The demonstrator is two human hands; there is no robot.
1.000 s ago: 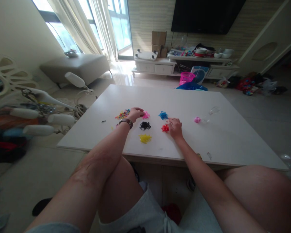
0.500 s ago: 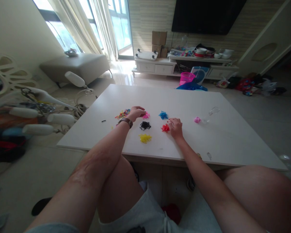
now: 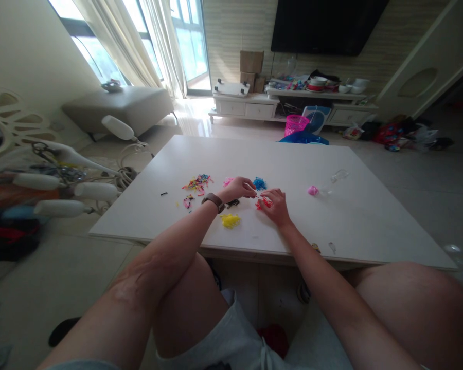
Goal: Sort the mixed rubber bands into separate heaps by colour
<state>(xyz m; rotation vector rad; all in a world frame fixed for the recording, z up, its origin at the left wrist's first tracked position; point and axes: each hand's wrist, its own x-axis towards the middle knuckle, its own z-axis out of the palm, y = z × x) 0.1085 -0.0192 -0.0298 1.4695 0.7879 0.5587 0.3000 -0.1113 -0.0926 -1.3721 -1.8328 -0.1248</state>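
Note:
My left hand (image 3: 242, 189), with a brown-strapped watch (image 3: 214, 202) on the wrist, reaches over the pile of small black loop-like pieces (image 3: 232, 203), partly hiding it. Its fingers are closed in a pinch above the red pile, and what they hold is too small to name. My right hand (image 3: 277, 204) is bent over the small red pieces (image 3: 264, 204), its fingertips drawn together close to the left ones. Behind the hands lie a blue pile (image 3: 260, 183) and a half-covered pink pile (image 3: 228, 182). A yellow pile (image 3: 230, 221) sits nearer me.
A mixed-colour heap (image 3: 198, 182) and a few pink and dark bits (image 3: 188, 201) lie left on the white table (image 3: 301, 164). A pink object (image 3: 313, 190) and a clear container (image 3: 339, 176) are at right. A lamp with white shades (image 3: 96, 191) stands beside the left edge.
My left hand has moved right and toward me, from the pink pile to beside my right hand. The mixed heap is uncovered now. My right hand stays at the red pile.

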